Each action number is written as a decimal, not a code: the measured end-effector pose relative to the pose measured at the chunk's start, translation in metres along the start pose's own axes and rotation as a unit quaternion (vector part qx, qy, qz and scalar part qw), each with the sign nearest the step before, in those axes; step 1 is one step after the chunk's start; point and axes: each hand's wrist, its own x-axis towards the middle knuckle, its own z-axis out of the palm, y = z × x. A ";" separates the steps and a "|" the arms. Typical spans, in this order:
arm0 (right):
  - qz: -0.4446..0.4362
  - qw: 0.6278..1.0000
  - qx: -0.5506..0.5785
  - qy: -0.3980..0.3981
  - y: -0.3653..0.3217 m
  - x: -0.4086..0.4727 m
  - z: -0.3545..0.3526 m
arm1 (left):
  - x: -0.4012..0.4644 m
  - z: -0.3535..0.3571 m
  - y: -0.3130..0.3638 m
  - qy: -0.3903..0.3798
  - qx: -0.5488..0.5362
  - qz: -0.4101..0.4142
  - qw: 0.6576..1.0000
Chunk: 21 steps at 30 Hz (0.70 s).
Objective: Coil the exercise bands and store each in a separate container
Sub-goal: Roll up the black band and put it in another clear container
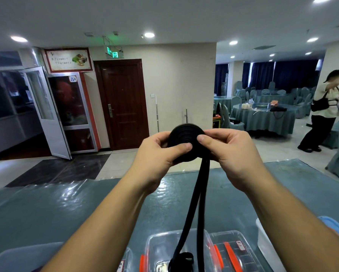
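A black exercise band (184,137) is wound into a tight round coil, held up at chest height above the table. My left hand (158,156) grips the coil's left side, thumb pressed across its face. My right hand (229,154) pinches its right side, thumb on the face. Two loose black strands (198,203) hang down from the coil into a clear plastic container with orange clips (155,246), where the band's end lies bunched.
A table under teal cloth and clear film (66,209) spreads below. Another clear container (241,250) sits right of the first, a white box with a blue lid (266,246) at the far right. A person (321,112) stands among distant dining tables.
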 end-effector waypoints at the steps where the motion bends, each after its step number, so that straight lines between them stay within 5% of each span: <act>1: 0.000 1.000 -0.014 -0.010 -0.001 -0.001 -0.002 | 0.000 0.000 0.000 -0.005 0.012 -0.005 1.000; 4: 0.004 0.999 -0.029 -0.030 -0.001 -0.002 -0.004 | 0.002 -0.005 0.005 -0.029 0.070 -0.007 0.997; 9: -0.003 0.999 0.025 -0.019 0.004 -0.004 -0.002 | 0.000 -0.002 0.002 -0.015 -0.027 -0.025 0.999; 21: -0.003 0.999 -0.023 -0.049 0.007 -0.002 -0.010 | 0.003 -0.001 -0.008 -0.008 -0.027 -0.049 0.998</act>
